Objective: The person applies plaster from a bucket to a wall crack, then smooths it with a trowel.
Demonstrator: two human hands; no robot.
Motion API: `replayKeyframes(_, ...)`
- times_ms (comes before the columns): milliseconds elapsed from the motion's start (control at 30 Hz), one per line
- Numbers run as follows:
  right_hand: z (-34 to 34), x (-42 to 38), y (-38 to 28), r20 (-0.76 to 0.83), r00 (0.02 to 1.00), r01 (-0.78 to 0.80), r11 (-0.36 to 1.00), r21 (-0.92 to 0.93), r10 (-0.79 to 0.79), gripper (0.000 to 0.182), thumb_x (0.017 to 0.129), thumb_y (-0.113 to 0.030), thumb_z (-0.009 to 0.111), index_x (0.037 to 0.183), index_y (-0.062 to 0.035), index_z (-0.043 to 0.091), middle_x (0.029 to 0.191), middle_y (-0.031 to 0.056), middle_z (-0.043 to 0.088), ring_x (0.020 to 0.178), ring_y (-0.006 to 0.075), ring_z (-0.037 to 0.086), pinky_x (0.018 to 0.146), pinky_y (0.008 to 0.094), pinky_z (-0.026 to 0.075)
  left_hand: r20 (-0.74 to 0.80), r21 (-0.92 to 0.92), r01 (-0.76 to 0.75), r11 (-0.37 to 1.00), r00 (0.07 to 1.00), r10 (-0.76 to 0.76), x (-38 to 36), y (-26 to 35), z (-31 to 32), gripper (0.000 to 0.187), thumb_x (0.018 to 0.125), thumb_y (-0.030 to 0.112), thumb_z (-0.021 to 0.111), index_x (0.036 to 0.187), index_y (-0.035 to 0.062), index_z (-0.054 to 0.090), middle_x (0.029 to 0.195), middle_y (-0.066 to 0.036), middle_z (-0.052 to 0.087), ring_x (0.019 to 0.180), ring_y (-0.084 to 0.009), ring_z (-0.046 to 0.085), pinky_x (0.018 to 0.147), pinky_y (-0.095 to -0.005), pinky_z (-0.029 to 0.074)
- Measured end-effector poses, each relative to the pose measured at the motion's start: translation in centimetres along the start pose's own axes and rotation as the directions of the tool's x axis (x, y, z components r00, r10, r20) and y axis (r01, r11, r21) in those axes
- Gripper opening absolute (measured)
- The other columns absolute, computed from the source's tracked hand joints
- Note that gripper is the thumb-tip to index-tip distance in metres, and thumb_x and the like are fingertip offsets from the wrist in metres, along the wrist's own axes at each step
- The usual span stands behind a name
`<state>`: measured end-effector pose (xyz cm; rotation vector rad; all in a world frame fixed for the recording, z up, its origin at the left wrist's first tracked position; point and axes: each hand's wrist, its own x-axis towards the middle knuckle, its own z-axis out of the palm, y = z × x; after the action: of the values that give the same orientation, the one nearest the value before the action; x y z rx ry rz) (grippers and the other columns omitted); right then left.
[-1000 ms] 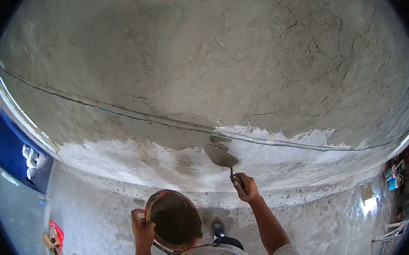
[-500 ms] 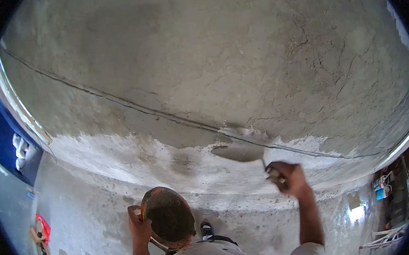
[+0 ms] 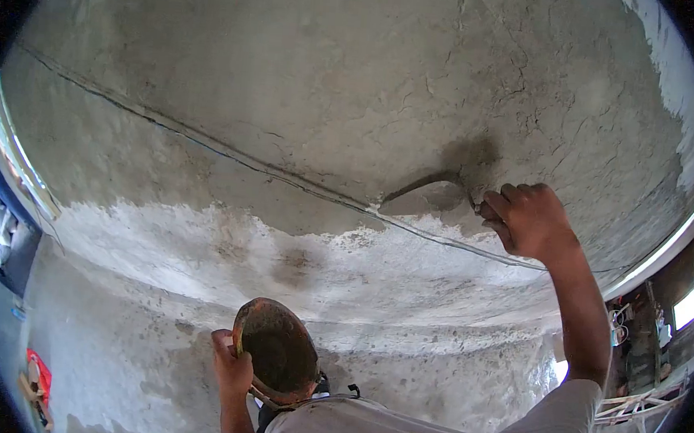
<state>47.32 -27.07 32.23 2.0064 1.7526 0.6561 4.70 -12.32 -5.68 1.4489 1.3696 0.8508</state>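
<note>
My right hand [image 3: 528, 219] grips the handle of a trowel [image 3: 437, 195], raised close to the wall. The trowel's blade reaches left from my fist, its edge against the grey plastered wall [image 3: 316, 78] just above a thin cable. Low in front of my body, my left hand [image 3: 232, 363] is closed on the rim of a round mortar pan [image 3: 275, 348]. The pan is tilted, with dark residue coating its inside.
A cable [image 3: 270, 171] runs slantwise across the wall. Below the grey plaster lies a paler, rough band [image 3: 160, 240]. A red item [image 3: 42, 372] lies at lower left, and light poles [image 3: 639, 406] stand at lower right.
My right hand has swung up and to the right with the trowel, bringing the blade above the cable. My left hand still holds the pan, slightly shifted in view.
</note>
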Motion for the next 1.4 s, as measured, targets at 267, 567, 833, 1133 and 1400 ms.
replayKeyframes(267,-3.0,2.4,-1.5,0.139,0.99,0.03,0.99,-0.139,-0.01,0.031,0.088,-0.021,0.068,0.116,-0.0088,0.067,0.096,0.0154,0.07,0.091,0.0317,0.071,0.078,0.0443,0.053,0.004,0.037,-0.021,0.999,1.0,0.021,-0.1,0.2,0.0,0.05,0.07,-0.007,0.053,0.117,0.0068,0.046,0.077,-0.018,0.066,0.07,-0.0357,0.066,0.071,-0.048,0.049)
replayKeyframes(567,-1.0,3.2,-2.5,0.089,0.996,0.026,0.99,-0.139,-0.014,0.04,0.08,-0.022,0.075,0.118,-0.0107,0.067,0.092,0.0106,0.069,0.084,0.0305,0.07,0.075,0.0431,0.053,-0.035,0.16,-0.089,0.983,0.995,0.096,0.8,0.5,-1.4,0.047,0.068,-0.004,0.056,0.113,0.0079,0.048,0.076,-0.019,0.067,0.072,-0.0433,0.064,0.071,-0.0538,0.046)
replayKeyframes(833,1.7,0.1,-1.4,0.308,0.938,-0.147,0.987,-0.059,0.158,0.035,0.087,-0.027,0.071,0.118,-0.012,0.069,0.095,0.0126,0.071,0.089,0.0311,0.071,0.079,0.046,0.053,-0.082,0.231,-0.256,0.939,0.956,0.281,2.7,-1.9,-2.2,0.047,0.068,-0.004,0.055,0.113,0.0075,0.049,0.076,-0.021,0.066,0.073,-0.0453,0.064,0.068,-0.0565,0.044)
replayKeyframes(1133,-1.4,0.8,-2.4,0.141,0.987,-0.073,0.996,-0.049,0.079,0.028,0.089,-0.028,0.069,0.114,-0.0134,0.07,0.092,0.0111,0.07,0.084,0.0286,0.071,0.075,0.0436,0.054,0.008,0.112,-0.074,0.991,0.997,0.074,2.7,0.6,-2.6,0.047,0.069,-0.005,0.052,0.114,0.0068,0.048,0.075,-0.019,0.063,0.07,-0.0415,0.063,0.069,-0.051,0.047)
replayKeyframes(1400,-0.5,3.5,-2.9,0.056,0.998,0.009,0.999,-0.042,-0.007,0.031,0.085,-0.024,0.07,0.113,-0.0113,0.068,0.088,0.0121,0.068,0.08,0.0311,0.07,0.072,0.0449,0.053,0.036,0.086,-0.101,0.991,0.994,0.099,2.3,1.7,-2.4,0.05,0.072,-0.006,0.051,0.118,0.01,0.044,0.077,-0.018,0.062,0.07,-0.0376,0.064,0.069,-0.0493,0.047)
